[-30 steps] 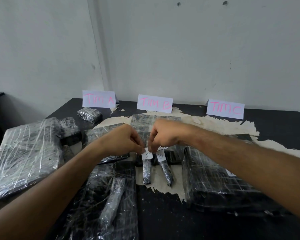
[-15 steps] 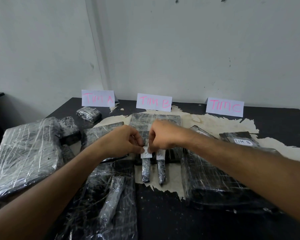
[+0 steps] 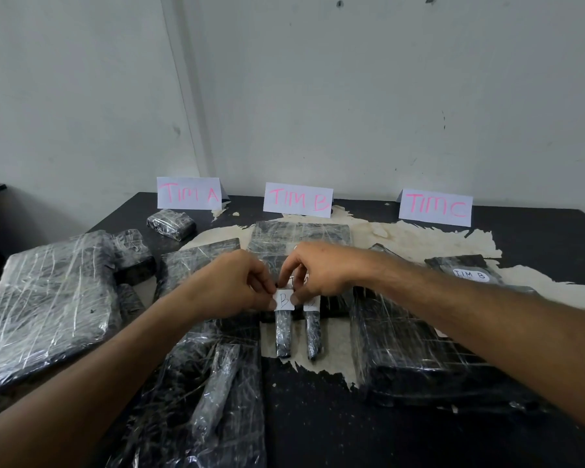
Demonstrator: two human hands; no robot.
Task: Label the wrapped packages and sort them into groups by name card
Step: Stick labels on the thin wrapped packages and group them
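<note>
- Since the earlier frames, both hands have stayed together at the desk's middle; the white label (image 3: 284, 300) now faces up, showing a "B".
- Left hand (image 3: 232, 287): fingers closed, thumb and forefinger pinching the label's left edge.
- Right hand (image 3: 320, 270): fingers closed, pinching the label's right edge.
- Label sits on the far end of a slim wrapped package (image 3: 283, 332) near the desk's middle; a second slim package (image 3: 313, 334), also labelled, lies just beside it.
- Name cards stand along the far edge: "TIM A" card (image 3: 189, 194) left, "TIM B" card (image 3: 298, 200) centre, "TIM C" card (image 3: 435, 207) right.
- Large wrapped package (image 3: 44, 298) lies at the left edge; a package marked "TIM B" (image 3: 466, 270) lies toward the right edge.
</note>
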